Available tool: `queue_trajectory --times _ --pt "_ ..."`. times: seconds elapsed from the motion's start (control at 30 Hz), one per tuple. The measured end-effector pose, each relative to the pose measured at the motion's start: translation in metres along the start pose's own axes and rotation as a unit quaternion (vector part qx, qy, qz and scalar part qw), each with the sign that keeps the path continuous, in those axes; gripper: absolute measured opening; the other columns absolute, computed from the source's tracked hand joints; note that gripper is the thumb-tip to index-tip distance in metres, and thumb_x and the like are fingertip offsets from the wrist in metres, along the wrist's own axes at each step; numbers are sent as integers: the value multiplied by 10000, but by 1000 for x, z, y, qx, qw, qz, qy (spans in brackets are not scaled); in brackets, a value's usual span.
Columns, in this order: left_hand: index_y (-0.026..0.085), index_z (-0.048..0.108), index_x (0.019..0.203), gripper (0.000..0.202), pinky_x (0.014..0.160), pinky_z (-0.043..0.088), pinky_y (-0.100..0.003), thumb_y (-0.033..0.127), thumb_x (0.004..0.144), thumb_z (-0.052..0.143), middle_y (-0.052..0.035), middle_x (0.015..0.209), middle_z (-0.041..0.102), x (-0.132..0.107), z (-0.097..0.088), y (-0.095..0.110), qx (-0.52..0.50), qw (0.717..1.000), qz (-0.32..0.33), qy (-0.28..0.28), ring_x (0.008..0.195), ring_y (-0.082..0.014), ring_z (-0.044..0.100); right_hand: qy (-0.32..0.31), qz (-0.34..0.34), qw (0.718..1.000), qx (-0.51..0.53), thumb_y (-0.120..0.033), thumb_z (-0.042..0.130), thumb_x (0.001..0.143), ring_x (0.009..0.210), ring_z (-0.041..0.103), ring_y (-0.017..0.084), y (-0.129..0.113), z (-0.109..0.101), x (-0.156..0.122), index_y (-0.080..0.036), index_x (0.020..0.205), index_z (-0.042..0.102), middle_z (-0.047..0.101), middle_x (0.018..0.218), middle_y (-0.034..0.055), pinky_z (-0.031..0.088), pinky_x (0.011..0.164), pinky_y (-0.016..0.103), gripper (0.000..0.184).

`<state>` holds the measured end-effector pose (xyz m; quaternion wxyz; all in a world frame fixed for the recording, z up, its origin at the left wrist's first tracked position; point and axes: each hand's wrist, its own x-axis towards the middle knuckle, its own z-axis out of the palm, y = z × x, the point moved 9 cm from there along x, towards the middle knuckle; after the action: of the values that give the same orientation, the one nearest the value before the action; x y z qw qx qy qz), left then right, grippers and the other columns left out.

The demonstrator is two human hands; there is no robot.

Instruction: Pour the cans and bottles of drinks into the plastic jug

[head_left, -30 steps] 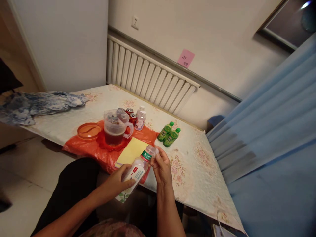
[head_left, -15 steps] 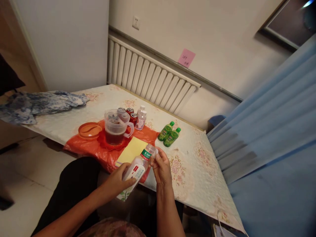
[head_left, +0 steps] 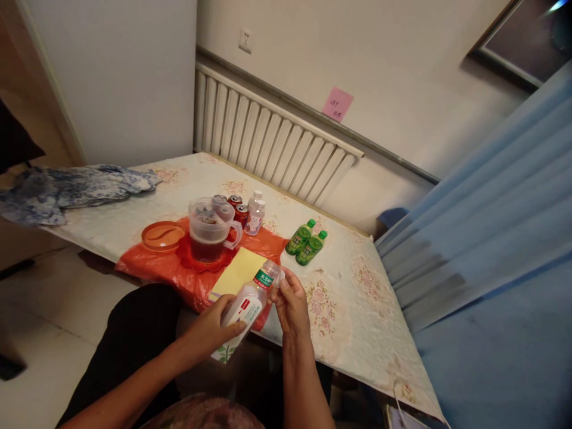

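Note:
My left hand [head_left: 214,328] is wrapped round a clear drink bottle [head_left: 249,302] with a white and green label. The bottle is tilted, its neck pointing up and to the right, over the near table edge. My right hand [head_left: 292,307] pinches a white bottle cap [head_left: 279,279] beside the bottle's mouth; whether cap and neck are fully apart I cannot tell. Just beyond the bottle lies a yellow sheet or pad [head_left: 239,271]. A clear plastic pitcher [head_left: 210,220] with dark brown liquid stands on a red tray [head_left: 190,262].
Under the tray spreads a red plastic bag [head_left: 143,262], with an orange lid [head_left: 161,236] on it. Several drink cans [head_left: 241,214] and two small bottles [head_left: 255,217] stand behind the pitcher. Two green bottles [head_left: 311,248] stand to the right. Patterned cloth [head_left: 89,187] lies far left.
My right hand and the cap have shifted very slightly to the left. The bottle and everything on the table look the same.

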<state>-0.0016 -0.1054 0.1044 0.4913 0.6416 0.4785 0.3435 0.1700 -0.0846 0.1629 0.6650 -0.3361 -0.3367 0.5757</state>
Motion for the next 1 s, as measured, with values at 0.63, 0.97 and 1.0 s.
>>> queue_trajectory --times 0.63,0.97,1.0 --pt "184 563 1119 567 849 521 -363 565 713 672 -57 1056 722 3 3 -6 -36 999 1 -8 988 -287 673 -11 5 1000 -9 -340 808 733 478 517 75 4 0 -2 -160 1088 625 598 590 -52 457 481 185 438" --pt "180 560 1130 592 855 525 -365 597 720 653 -76 1081 719 3 5 -9 -48 999 3 -20 1009 -295 671 -10 10 1000 -10 -350 819 710 472 514 73 5 1 -3 -164 1069 636 632 640 -38 468 470 197 443" --pt "180 558 1127 593 857 525 -371 601 719 651 -77 1078 719 3 5 -9 -45 999 1 -20 1007 -298 670 -9 11 1000 -9 -352 822 707 471 513 74 5 1 -3 -165 1069 636 632 641 -38 470 469 198 449"
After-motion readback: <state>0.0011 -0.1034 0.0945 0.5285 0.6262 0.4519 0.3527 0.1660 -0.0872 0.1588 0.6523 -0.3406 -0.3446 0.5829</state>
